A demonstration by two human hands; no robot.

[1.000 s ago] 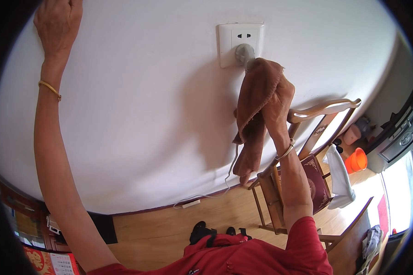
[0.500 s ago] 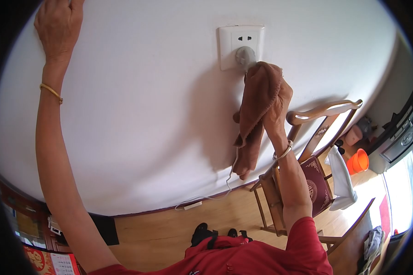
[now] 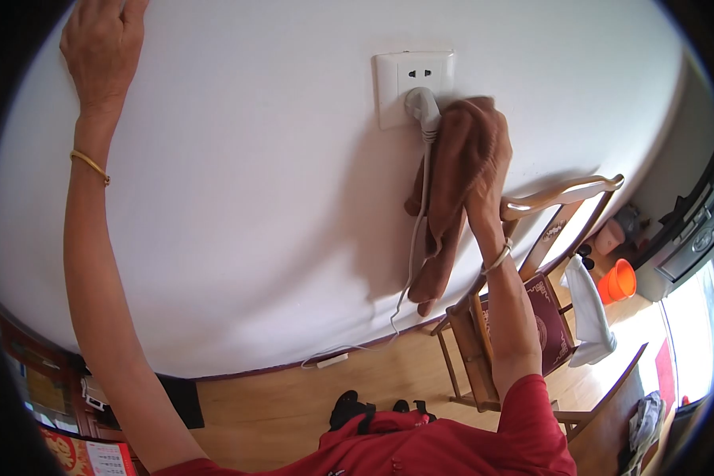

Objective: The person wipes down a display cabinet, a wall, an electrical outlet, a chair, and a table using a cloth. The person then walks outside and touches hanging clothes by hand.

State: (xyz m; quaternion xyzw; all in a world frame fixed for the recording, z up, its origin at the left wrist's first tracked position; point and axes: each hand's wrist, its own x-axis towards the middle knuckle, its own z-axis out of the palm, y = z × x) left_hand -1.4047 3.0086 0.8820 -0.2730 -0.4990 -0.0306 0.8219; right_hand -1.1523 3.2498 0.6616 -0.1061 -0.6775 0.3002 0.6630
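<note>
A brown cloth [image 3: 462, 147] hangs in folds from my right hand [image 3: 497, 155], whose fingers are closed on it and mostly covered by it. Just left of the cloth, a white plug [image 3: 423, 107] sits in the lower part of a white wall socket [image 3: 391, 75]. Its white cord [image 3: 422, 214] runs down in front of the cloth towards the floor. High at the left, my left hand [image 3: 103, 51] is raised by the white wall with its back showing; the frame's top edge cuts it off and its fingertips are hidden.
Close under my right arm stands a wooden chair [image 3: 563, 190] with a dark red cushion [image 3: 543, 317]. A white cloth [image 3: 591, 317] and an orange bucket [image 3: 617, 282] are further right. A small white block [image 3: 332, 361] lies by the skirting. Dark cabinetry [image 3: 40, 365] stands lower left.
My right hand and the brown cloth have moved slightly right, away from the plug. The plug and upper cord now show more fully. My left hand has stayed almost still.
</note>
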